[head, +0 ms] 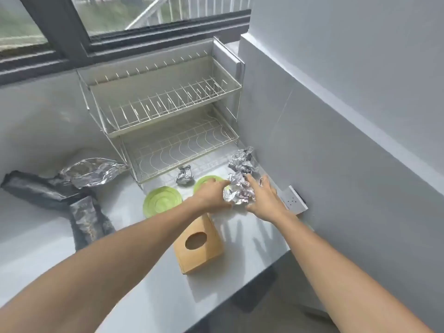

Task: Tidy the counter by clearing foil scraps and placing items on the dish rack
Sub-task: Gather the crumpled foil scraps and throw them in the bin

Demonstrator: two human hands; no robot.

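Note:
A long crumpled foil scrap (240, 179) lies on the counter at the right, in front of the two-tier wire dish rack (165, 111). My left hand (211, 197) and my right hand (263, 200) press its near end from both sides. A small foil ball (184, 174) sits by the rack's front edge. One green plate (161, 200) lies flat left of my left hand; a second green plate (206, 181) is partly hidden under that hand. A flat foil sheet (92, 171) lies at the left.
A black plastic bag (60, 203) sprawls over the left of the counter. A wooden tissue box (198, 243) stands below my left wrist. A white wall socket (296, 198) sits at the right wall. The counter's front edge (240, 282) runs diagonally at lower right.

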